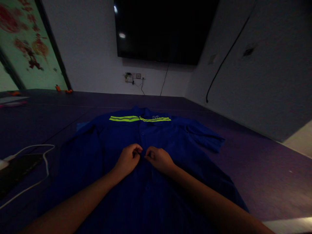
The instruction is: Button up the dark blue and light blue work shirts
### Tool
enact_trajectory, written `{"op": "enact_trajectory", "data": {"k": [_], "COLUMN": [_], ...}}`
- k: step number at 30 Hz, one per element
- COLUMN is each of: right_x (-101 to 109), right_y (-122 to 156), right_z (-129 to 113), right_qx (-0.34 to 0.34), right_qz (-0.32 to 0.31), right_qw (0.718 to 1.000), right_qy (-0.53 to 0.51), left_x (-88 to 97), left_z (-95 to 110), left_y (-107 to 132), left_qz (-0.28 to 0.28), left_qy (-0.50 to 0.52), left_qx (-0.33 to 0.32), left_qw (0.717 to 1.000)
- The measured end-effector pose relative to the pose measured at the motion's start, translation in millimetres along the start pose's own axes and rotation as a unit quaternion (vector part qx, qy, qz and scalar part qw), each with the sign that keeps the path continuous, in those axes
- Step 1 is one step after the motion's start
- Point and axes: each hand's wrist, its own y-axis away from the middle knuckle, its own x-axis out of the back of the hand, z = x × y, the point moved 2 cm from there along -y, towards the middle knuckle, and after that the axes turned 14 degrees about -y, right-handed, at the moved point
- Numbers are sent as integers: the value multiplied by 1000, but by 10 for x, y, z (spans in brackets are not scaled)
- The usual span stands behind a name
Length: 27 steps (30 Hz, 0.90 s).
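Note:
A dark blue work shirt (pixel 143 175) lies spread front side up, its collar at the far end. Yellow-green reflective bands (pixel 124 119) cross the chest, and small buttons (pixel 143 133) run down the front placket. My left hand (pixel 129 158) is closed in a pinch on the cloth at the left side of the placket. Just opposite, my right hand (pixel 160 159) pinches the right side, its fingertips close to those of the left. Whatever lies between the fingertips is too dark to make out, perhaps hiding a button.
A white cable (pixel 46 159) loops over a dark object (pixel 21 169) at the left. Small orange items (pixel 68 91) lie by the far wall. A large black television (pixel 165 29) hangs above wall sockets (pixel 138 76). Another black cable (pixel 224 58) runs down the right wall.

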Motion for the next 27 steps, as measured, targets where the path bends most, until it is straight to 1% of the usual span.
{"op": "enact_trajectory", "data": {"k": [3, 8, 15, 20, 27], "right_x": [4, 5, -4, -4, -9], "right_y": [11, 22, 21, 19, 23], "right_z": [-7, -11, -11, -1, 16], "right_qx": [7, 11, 15, 9, 5], "right_qz": [-1, 5, 4, 13, 22], "right_qw": [1000, 1000, 1000, 1000, 999], "right_qy": [-1, -2, -6, -14, -36], "left_x": [16, -7, -14, -5, 2], "left_z": [4, -2, -52, -47, -35], "left_y": [-5, -4, -25, -22, -14], "left_qz": [10, -21, -41, -36, -37], "left_qy": [19, 47, 22, 13, 5], "left_qx": [-5, -20, -17, -23, -3], "left_qw": [1000, 998, 999, 999, 999]}}
